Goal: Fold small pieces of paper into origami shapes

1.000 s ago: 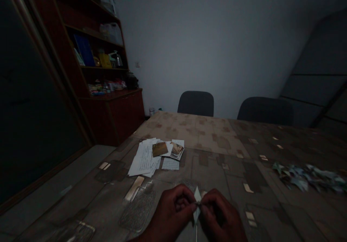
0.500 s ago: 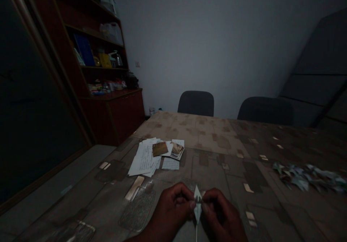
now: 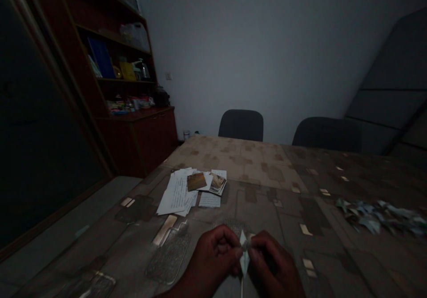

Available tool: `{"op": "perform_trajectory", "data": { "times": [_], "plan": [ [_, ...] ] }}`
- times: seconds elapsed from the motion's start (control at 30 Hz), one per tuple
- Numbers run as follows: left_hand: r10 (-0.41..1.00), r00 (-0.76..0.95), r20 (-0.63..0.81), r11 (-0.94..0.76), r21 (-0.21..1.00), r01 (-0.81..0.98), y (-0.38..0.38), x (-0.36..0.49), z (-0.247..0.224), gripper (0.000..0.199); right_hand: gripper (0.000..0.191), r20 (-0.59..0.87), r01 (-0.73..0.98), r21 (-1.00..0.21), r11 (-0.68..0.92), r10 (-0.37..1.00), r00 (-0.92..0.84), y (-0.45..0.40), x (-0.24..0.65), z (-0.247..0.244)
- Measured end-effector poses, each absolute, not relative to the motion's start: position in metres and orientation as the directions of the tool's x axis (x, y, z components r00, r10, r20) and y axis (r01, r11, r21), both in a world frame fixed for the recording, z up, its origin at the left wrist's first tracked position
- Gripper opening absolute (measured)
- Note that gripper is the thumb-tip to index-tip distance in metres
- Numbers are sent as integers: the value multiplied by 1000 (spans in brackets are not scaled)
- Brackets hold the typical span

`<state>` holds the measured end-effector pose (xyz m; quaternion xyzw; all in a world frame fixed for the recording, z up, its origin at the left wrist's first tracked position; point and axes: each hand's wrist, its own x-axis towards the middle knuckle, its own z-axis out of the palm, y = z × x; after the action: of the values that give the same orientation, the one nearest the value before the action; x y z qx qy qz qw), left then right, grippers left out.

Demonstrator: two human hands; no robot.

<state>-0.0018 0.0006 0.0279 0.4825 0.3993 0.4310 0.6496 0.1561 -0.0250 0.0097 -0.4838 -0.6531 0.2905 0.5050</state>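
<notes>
Near the table's front edge, a small pale folded paper crane [image 3: 244, 262] is held between my two hands, its pointed ends standing out above and below the fingers. My left hand [image 3: 218, 253] pinches its left side between thumb and forefinger, the other fingers curled. On the opposite side, my right hand [image 3: 275, 260] grips it with thumb and forefinger closed, and these fingers partly cover its middle. A thin pale line runs below the paper; I cannot tell whether it belongs to it. The dim light hides finer folds.
Written sheets [image 3: 176, 195] and small picture cards [image 3: 196, 181] lie beyond my left hand. A heap of folded paper pieces [image 3: 380, 215] is on the right. The patterned tablecloth [image 3: 260, 160] reaches two dark chairs [image 3: 240, 124]; a red-brown cabinet [image 3: 153, 133] stands at left.
My right fingertips have shifted slightly over the paper's middle, hiding the dark gap seen there before. The view has tilted a little; the papers and heap lie as before.
</notes>
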Motion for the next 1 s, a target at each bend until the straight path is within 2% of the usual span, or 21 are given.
{"op": "perform_trajectory", "data": {
  "times": [0.27,0.43,0.6,0.83,1.0],
  "plan": [
    [936,336,-108,201,945,-257,-1,-3,22,36,32,288,281,-919,277,958,-4,-28,157,6],
    [923,384,-20,143,945,-294,-3,-4,27,33,32,217,199,-957,209,976,18,-28,157,10],
    [923,380,-51,170,943,-286,-4,-3,31,35,31,180,92,-980,178,984,14,-29,155,16],
    [918,387,-87,188,954,-232,-5,-3,30,32,34,154,146,-978,148,988,31,-29,157,12],
    [925,362,-113,201,955,-216,-7,-3,29,22,30,170,138,-978,154,980,108,-29,154,10]
  ]
}}
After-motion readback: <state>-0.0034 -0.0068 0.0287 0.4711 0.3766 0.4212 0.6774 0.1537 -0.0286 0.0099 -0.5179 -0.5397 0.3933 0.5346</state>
